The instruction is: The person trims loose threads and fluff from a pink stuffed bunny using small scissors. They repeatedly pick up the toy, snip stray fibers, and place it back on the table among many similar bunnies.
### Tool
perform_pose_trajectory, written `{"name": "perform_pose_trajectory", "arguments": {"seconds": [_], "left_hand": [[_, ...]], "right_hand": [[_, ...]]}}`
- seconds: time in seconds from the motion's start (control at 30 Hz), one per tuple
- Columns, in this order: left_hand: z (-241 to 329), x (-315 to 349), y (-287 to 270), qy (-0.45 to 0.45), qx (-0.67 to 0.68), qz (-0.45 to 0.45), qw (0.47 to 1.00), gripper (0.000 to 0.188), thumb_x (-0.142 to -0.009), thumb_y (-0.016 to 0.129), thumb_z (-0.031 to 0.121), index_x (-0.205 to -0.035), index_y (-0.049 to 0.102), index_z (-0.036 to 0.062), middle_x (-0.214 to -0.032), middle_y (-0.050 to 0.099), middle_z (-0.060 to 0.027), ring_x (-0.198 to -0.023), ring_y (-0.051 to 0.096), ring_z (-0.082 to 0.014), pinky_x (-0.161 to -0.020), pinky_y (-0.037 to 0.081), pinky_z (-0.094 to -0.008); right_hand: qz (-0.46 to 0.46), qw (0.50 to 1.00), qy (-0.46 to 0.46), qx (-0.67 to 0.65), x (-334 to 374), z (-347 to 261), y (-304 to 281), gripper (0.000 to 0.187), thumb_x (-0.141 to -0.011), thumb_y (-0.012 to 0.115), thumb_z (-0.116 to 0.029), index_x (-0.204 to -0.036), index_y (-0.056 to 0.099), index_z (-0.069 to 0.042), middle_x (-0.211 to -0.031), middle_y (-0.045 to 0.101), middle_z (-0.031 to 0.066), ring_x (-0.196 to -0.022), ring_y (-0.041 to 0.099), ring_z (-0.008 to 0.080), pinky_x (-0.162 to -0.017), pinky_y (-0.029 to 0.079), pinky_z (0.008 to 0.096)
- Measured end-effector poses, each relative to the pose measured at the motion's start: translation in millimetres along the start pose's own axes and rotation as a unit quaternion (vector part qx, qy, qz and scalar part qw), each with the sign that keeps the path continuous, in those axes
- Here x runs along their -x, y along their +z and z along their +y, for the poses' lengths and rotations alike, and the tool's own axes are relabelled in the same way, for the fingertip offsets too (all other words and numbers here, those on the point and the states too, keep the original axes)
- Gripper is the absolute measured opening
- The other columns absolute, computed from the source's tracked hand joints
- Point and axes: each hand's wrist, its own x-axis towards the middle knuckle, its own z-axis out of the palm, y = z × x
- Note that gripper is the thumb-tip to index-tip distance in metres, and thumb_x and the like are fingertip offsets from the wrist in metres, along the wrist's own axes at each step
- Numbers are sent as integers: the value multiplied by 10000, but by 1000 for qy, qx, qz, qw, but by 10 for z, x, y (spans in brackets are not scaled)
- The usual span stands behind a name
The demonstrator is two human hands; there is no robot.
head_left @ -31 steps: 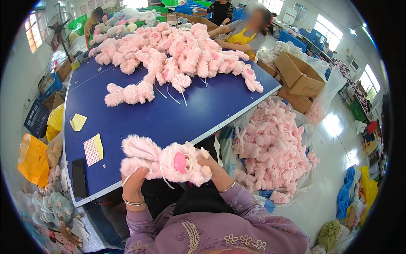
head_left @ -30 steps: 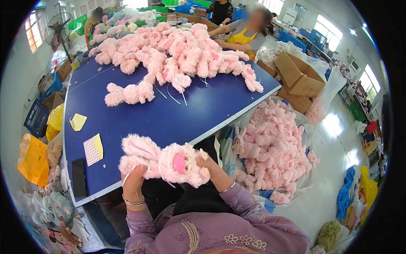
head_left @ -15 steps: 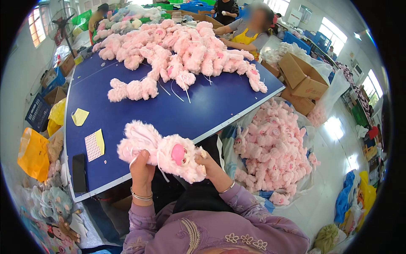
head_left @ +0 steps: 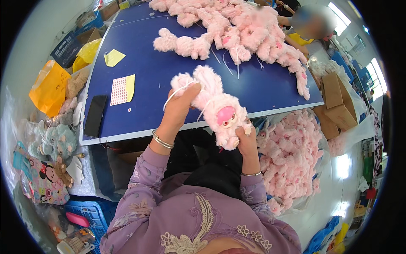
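A fluffy pink plush toy (head_left: 230,106) with a bright pink forehead patch and small eyes is held between my two hands, in front of the table edge. My left hand (head_left: 182,103) is closed around its far, long-eared end, thumb on top. From that grip a white cord (head_left: 171,99) loops out, and another stretch of cord hangs by the toy's middle. My right hand (head_left: 247,137) grips the near end beside the toy's small paws. Some of its fingers are hidden behind the fur.
The blue table (head_left: 148,51) carries a heap of pink plush toys (head_left: 249,25), a sticker sheet (head_left: 120,91), a yellow paper (head_left: 114,58) and a black phone (head_left: 95,115). Right of me lies a large bag of pink toys (head_left: 289,156), near a cardboard box (head_left: 338,101). Another person (head_left: 313,23) sits across the table.
The view has shifted, so the table heap sits higher. The toy has tilted, its face end now lower and its eared end raised. Both hands still hold it; more cord shows at the left hand.
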Motion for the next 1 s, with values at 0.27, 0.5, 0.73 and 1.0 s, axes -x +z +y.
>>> {"name": "perform_pose_trajectory", "arguments": {"seconds": [0.27,0.5,0.73,1.0], "left_hand": [[-11,-170,2,-30,20,3,999,299,-946,569,339,-964,659,55,-840,640,-10,-687,558,-75,-597,437,-240],[-103,-66,203,-66,32,-109,991,400,-987,452,338,-1233,542,36,-1111,609,-39,-976,581,-120,-807,474,-270],[-272,215,423,-4,-81,-154,985,605,-762,758,117,-1280,478,-20,-1160,594,-79,-1031,576,-137,-902,477,-300],[-153,266,323,-12,-202,-190,961,609,-731,792,207,-1222,524,-36,-1111,623,-109,-987,604,-155,-866,491,-308]], "right_hand": [[24,999,41,4,14,137,-134,503,-848,674,-113,-1277,436,-7,-1045,582,27,-840,568,77,-675,468,212],[58,991,-3,-122,-40,2,165,512,-876,598,-8,-1342,385,-13,-1139,566,56,-936,568,141,-759,464,281],[20,994,77,70,50,103,-58,572,-817,668,-22,-1331,418,6,-1187,574,76,-1004,573,127,-820,480,275],[3,971,71,230,-229,-734,-158,327,-843,650,-184,-1095,630,23,-914,623,-2,-657,493,17,-539,364,166]]}}
